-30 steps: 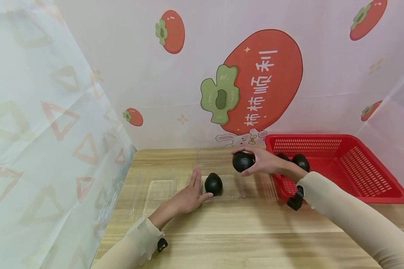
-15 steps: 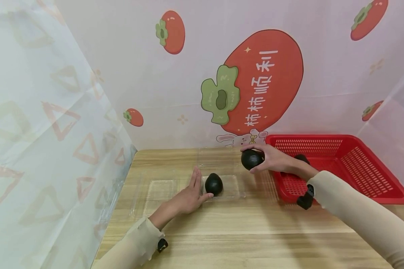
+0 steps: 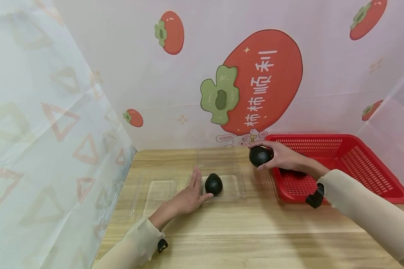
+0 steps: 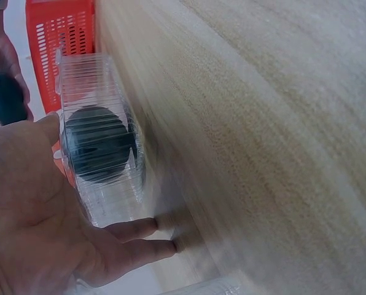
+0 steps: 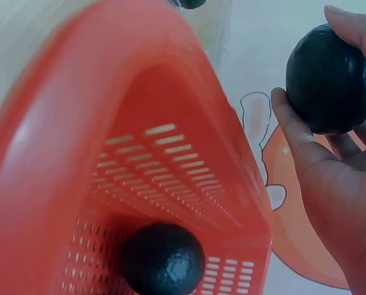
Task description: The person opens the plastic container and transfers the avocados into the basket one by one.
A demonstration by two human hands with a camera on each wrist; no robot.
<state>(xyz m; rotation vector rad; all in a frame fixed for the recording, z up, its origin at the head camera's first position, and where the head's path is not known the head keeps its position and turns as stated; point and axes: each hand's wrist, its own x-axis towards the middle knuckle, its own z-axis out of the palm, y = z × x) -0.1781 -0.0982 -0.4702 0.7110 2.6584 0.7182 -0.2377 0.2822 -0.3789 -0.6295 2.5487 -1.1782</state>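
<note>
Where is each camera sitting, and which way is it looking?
Head: worn on the head, facing forward and down at the table; both hands and sleeves show, right hand holding a black ball.
Left wrist: on the left wrist, looking along the left hand at the clear tray with a ball inside.
Right wrist: on the right wrist, facing the red basket, a ball in it, palm showing.
Shared: all three views show the held ball.

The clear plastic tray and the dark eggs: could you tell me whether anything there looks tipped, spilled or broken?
Nothing stands out. The clear tray lies flat on the wooden table with one dark egg seated in it. The left hand rests on the tray. The right hand holds another whole egg by the red basket.
</note>
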